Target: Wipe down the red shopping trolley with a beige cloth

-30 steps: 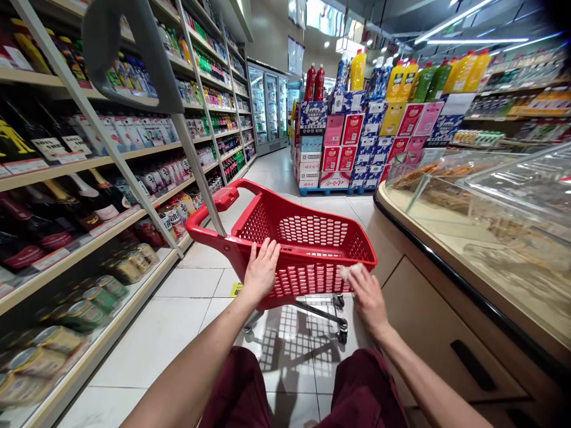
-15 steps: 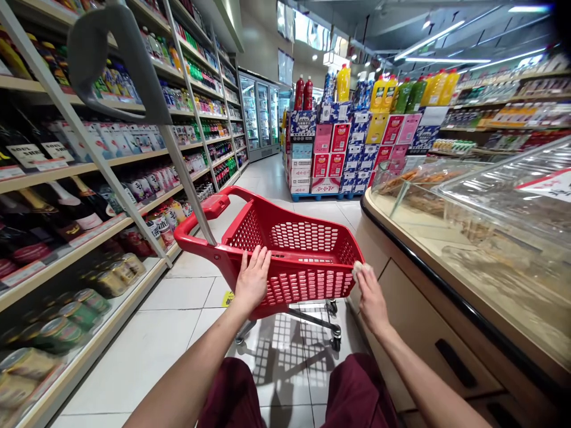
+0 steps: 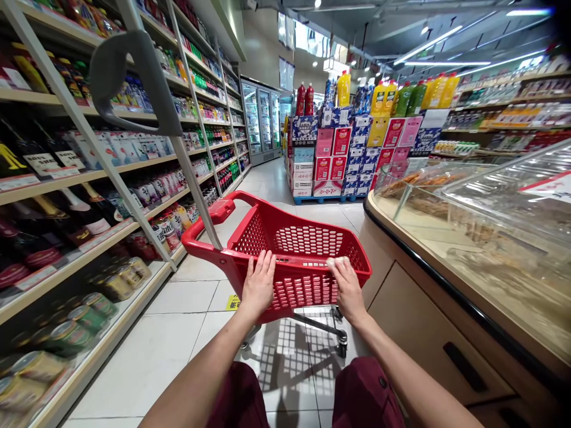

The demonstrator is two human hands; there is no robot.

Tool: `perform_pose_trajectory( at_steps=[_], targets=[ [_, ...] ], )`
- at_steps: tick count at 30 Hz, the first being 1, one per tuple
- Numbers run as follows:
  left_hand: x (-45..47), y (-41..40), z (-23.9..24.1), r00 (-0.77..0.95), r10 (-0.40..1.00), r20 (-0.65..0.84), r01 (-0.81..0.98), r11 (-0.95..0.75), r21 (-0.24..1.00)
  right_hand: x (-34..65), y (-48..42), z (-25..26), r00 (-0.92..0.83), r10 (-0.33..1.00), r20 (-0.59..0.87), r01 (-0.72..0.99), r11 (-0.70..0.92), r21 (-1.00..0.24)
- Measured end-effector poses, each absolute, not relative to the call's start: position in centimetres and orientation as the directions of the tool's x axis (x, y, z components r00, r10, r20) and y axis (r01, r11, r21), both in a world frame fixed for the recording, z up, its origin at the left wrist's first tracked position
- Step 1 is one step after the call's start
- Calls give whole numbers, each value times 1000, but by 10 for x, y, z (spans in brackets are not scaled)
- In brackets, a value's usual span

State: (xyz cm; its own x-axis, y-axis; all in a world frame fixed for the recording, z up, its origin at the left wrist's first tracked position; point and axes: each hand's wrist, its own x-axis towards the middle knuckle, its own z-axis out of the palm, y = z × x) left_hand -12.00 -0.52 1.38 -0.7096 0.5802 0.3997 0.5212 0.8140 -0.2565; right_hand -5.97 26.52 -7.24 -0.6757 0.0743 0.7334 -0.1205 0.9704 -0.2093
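Observation:
A red plastic shopping cart (image 3: 312,238) stands on the tiled floor in front of me, its basket empty. A grey handle (image 3: 134,83) rises on a slanted pole (image 3: 196,184) from its left side. My left hand (image 3: 259,285) lies flat against the basket's near wall, fingers stretched up over the rim. On the near rim further right, my right hand (image 3: 348,288) presses a small whitish cloth (image 3: 335,260) under its fingertips. My knees in dark red trousers show at the bottom.
Shelves (image 3: 89,172) of bottles and cans line the left side of the aisle. On the right a beige counter (image 3: 419,309) carries a glass display case (image 3: 491,202). A stack of boxes topped with bottles (image 3: 348,148) stands ahead, with fridges (image 3: 263,119) behind.
My right hand with the cloth went from the basket's near wall up to its right corner, then left along the near rim. The left hand stayed in place.

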Motion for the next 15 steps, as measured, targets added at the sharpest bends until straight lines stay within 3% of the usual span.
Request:
perform_pose_trajectory(
  at_steps=[2, 5, 7, 10, 12, 13, 15],
  targets=[
    [-120, -5, 14, -716, 574, 397, 512, 819, -260, -53, 272, -70, -725, 28, 688, -112, 981, -159],
    [-120, -3, 15, -728, 562, 393, 501, 827, -255, -44, 285, -63, -697, 222, 682, 90, 970, -224],
    [-119, -2, 15, -731, 560, 390, 502, 828, -249, -44, 276, -57, -675, 251, 694, 92, 961, -259],
    [-118, -1, 15, -728, 561, 394, 504, 828, -246, -49, 248, -55, -723, 8, 691, -138, 978, -156],
    [-117, -1, 15, -724, 562, 400, 506, 827, -247, -49, 246, -60, -730, -80, 679, -198, 975, -98],
    [-116, -1, 14, -722, 565, 400, 509, 825, -247, -47, 252, -63, -733, -59, 678, -172, 980, -101],
    [-115, -1, 14, -716, 575, 396, 520, 818, -246, -44, 273, -72, -704, 122, 699, -17, 982, -189]
  ],
)
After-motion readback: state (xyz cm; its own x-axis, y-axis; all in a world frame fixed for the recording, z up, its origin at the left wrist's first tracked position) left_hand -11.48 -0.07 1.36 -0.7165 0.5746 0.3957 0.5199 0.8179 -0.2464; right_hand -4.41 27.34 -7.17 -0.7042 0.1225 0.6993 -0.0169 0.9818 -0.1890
